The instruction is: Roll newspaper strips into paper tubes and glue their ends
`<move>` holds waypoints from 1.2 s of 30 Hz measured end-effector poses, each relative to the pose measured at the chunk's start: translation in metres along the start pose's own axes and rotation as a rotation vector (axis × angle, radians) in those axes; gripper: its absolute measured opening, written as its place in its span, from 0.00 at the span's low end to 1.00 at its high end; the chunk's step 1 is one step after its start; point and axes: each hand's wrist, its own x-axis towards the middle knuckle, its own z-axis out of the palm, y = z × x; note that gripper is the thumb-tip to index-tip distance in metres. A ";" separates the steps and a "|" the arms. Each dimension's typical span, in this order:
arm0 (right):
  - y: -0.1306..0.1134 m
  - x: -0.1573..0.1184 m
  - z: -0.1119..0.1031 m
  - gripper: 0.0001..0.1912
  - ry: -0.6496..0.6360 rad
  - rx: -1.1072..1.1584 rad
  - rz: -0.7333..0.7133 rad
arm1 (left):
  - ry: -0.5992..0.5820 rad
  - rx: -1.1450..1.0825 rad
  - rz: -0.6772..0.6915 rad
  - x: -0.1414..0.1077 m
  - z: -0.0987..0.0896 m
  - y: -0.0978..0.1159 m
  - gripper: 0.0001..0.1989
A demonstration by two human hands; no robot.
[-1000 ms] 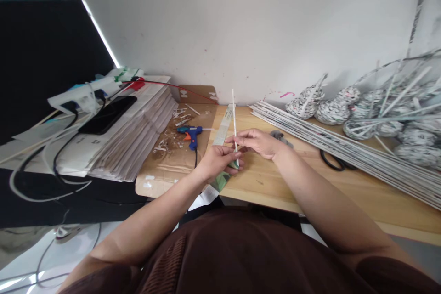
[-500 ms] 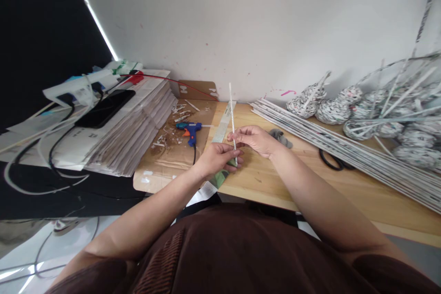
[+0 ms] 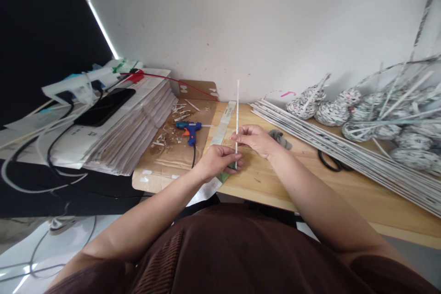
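A thin white paper stick (image 3: 237,105) stands nearly upright between my hands. My left hand (image 3: 218,162) is closed on its lower end, thumb against the stick. Higher up, my right hand (image 3: 254,140) pinches the same stick between thumb and fingers. A long printed paper strip (image 3: 223,125) lies flat on the table beneath and behind my hands. Its green-printed part shows by my left fingers, and its near end hangs over the table's front edge. Whether the strip is wound onto the stick is hidden by my fingers.
A blue glue gun (image 3: 193,132) lies on cardboard (image 3: 161,172) among paper scraps. At left stands a paper stack (image 3: 138,133) bearing a phone (image 3: 105,106) and a power strip. Rightward lie a bundle of paper sticks (image 3: 327,142), black-handled scissors (image 3: 329,161), a grey lump and woven paper shapes (image 3: 332,110).
The stick has shifted slightly right and now stands straighter. Both hands keep their hold on it, with only small finger movements.
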 end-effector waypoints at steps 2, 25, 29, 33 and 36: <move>0.000 0.000 -0.001 0.16 0.009 0.023 0.002 | 0.002 -0.001 -0.003 -0.001 0.001 0.000 0.09; -0.004 -0.003 0.000 0.17 -0.168 -0.013 0.060 | 0.033 -0.041 -0.003 -0.001 0.001 -0.001 0.11; -0.001 -0.003 -0.001 0.15 -0.115 0.055 0.069 | -0.008 -0.055 -0.024 -0.003 0.002 -0.001 0.14; 0.004 0.001 0.003 0.19 -0.015 0.053 0.015 | -0.019 -0.040 -0.047 -0.005 0.003 0.000 0.14; 0.002 0.001 0.001 0.23 0.021 -0.165 -0.104 | -0.017 -0.030 -0.031 -0.005 0.001 0.000 0.12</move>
